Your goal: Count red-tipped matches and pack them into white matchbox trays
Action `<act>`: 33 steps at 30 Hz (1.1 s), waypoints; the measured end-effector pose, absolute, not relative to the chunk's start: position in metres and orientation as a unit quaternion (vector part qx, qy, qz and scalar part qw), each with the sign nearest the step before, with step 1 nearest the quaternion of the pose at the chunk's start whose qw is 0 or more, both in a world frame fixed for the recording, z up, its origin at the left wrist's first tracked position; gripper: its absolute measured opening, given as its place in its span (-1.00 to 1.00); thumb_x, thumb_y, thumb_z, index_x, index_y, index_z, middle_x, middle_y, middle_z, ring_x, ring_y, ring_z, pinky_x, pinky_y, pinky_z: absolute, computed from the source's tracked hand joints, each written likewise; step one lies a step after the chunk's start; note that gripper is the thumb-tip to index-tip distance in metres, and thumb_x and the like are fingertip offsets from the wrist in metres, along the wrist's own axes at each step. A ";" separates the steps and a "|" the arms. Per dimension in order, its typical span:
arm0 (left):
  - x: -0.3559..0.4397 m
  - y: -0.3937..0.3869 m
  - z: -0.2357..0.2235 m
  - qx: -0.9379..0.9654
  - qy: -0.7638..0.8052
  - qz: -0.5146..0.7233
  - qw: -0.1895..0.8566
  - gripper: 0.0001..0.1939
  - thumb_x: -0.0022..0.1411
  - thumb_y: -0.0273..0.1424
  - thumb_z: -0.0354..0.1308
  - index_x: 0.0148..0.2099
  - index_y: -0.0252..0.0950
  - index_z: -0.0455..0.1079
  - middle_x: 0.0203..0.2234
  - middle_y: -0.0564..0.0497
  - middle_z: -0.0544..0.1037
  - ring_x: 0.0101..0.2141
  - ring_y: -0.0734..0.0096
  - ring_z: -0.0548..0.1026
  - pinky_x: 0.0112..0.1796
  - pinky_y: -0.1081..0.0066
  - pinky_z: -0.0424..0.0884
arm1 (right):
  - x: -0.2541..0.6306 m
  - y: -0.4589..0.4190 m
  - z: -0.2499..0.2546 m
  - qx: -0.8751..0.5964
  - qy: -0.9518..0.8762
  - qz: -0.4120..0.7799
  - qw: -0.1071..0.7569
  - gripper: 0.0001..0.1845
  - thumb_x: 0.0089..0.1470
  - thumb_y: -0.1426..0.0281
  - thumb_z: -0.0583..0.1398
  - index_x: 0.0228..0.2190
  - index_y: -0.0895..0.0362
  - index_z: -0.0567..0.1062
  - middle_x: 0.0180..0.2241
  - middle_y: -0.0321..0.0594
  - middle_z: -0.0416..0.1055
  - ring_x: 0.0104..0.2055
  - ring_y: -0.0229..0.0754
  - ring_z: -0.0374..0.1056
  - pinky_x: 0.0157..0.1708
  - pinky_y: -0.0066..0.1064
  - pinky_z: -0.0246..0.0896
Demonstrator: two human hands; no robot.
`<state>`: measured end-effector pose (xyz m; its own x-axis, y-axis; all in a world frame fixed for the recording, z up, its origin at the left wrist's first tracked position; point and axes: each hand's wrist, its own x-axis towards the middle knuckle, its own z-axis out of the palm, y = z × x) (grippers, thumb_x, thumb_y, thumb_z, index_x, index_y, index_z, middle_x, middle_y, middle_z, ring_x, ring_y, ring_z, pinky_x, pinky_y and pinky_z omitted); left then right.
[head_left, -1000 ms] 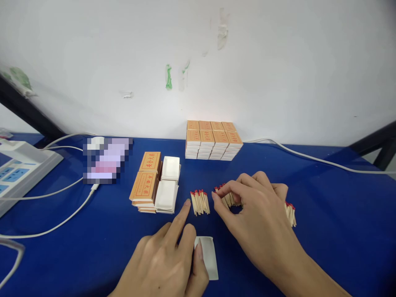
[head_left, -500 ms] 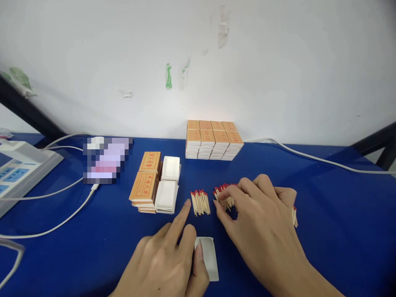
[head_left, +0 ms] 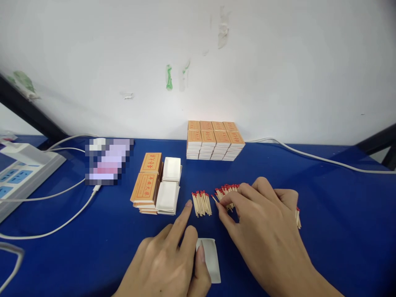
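My left hand [head_left: 168,264] rests on the blue table, forefinger stretched toward a small bunch of red-tipped matches [head_left: 201,202], thumb and other fingers closed on a white matchbox tray [head_left: 212,260]. My right hand [head_left: 266,231] lies over a larger heap of matches [head_left: 227,192], its thumb and forefinger pinching at the heap's left end. A few more matches [head_left: 298,217] stick out from behind that hand on the right.
Two stacks of orange matchbox sleeves [head_left: 147,181] and white trays [head_left: 168,183] stand left of the matches. A block of finished matchboxes [head_left: 214,140] sits by the wall. A power strip [head_left: 18,173], white cables [head_left: 62,222] and a blurred item [head_left: 107,161] lie at the left.
My right hand has slid a little down and right over the heap, its thumb and forefinger closing at the heap's left end. My left hand has stayed put.
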<state>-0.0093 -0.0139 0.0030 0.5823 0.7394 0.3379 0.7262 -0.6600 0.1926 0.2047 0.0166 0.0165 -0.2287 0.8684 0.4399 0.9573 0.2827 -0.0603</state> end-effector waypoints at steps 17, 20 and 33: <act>-0.003 -0.011 0.009 0.884 0.409 0.226 0.001 -0.75 0.40 -0.54 -0.02 -0.27 -0.26 0.45 0.09 -0.35 0.71 -0.36 0.13 0.77 -0.44 0.18 0.77 | 0.194 0.027 0.017 -0.635 -0.713 0.048 0.294 -0.72 0.18 0.41 0.43 -0.54 0.01 0.58 -0.54 -0.36 0.41 -0.30 -0.08 0.28 -0.17 -0.12 -0.09; -0.004 -0.012 0.009 0.882 0.411 0.230 0.000 -0.75 0.40 -0.54 -0.02 -0.29 -0.25 0.43 0.10 -0.35 0.70 -0.38 0.15 0.76 -0.46 0.21 0.75 | 0.193 0.028 0.016 -0.635 -0.716 0.055 0.285 -0.71 0.20 0.41 0.41 -0.55 0.02 0.57 -0.52 -0.35 0.44 -0.29 -0.07 0.27 -0.16 -0.12 -0.09; -0.005 -0.012 0.008 0.883 0.411 0.227 -0.003 -0.76 0.40 -0.54 -0.02 -0.30 -0.25 0.41 0.10 -0.37 0.70 -0.40 0.12 0.76 -0.50 0.17 0.74 | 0.208 0.025 0.020 -0.608 -0.745 -0.098 0.255 -0.74 0.29 0.44 0.32 -0.48 0.03 0.56 -0.49 -0.27 0.48 -0.27 0.02 0.30 -0.19 -0.09 -0.12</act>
